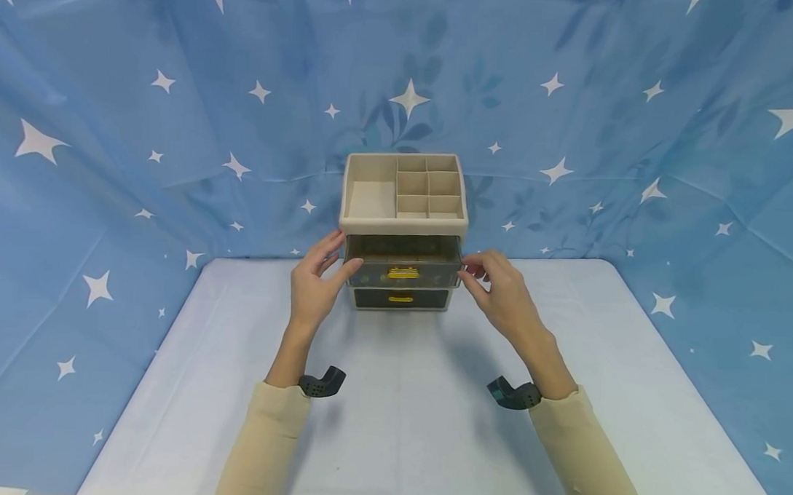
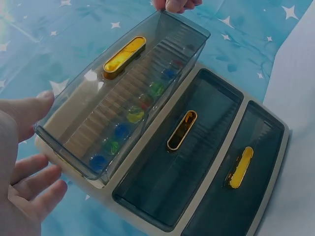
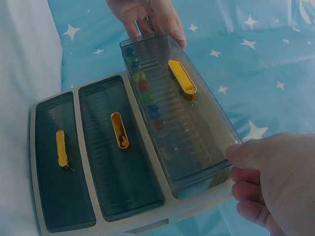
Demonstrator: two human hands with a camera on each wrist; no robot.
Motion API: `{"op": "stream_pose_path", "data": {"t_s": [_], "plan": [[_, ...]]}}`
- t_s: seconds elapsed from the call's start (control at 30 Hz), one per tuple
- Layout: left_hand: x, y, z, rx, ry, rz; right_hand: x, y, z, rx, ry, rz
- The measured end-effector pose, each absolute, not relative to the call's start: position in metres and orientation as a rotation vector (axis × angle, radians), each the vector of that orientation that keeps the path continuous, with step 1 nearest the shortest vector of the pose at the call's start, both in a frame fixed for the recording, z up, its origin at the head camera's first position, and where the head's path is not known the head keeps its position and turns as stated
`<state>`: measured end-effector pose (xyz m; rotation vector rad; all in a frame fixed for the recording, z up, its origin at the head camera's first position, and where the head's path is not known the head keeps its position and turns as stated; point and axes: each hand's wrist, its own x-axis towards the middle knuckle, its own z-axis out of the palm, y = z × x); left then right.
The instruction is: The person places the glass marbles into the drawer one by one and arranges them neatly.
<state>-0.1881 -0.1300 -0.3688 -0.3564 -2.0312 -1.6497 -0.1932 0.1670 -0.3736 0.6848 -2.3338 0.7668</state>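
A cream desktop organizer (image 1: 404,225) with three smoky transparent drawers stands toward the back of the table. Its top drawer (image 1: 431,276) is pulled out and has a gold handle (image 1: 403,273). Blue, green, yellow and red glass marbles (image 2: 136,114) lie in a row along the drawer's front. At the drawer's left end, my left hand (image 1: 313,281) has its thumb at the front corner, and its spread fingers lie along the organizer's side. My right hand (image 1: 506,295) pinches the right front corner between thumb and curled fingers. The middle drawer (image 3: 120,157) and bottom drawer (image 3: 64,182) are closed.
The organizer's top is a tray with one large compartment (image 1: 372,196) and several small ones (image 1: 445,182). A white cloth (image 1: 397,422) covers the table. Blue star-patterned fabric (image 1: 197,124) hangs behind and at both sides. Each wrist wears a black band (image 1: 322,383).
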Motion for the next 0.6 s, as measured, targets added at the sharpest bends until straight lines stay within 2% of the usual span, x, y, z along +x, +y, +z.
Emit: {"op": "stream_pose_path", "data": {"t_s": [0.27,0.6], "plan": [[-0.196,-0.136,-0.393,-0.321,-1.983,-1.496,-0.194,0.164,-0.377,0.659,-2.321,0.774],[-0.196,-0.135,-0.398,-0.344,-1.951,-1.451,-0.195,0.159,-0.378,0.626,-2.289,0.767]]}}
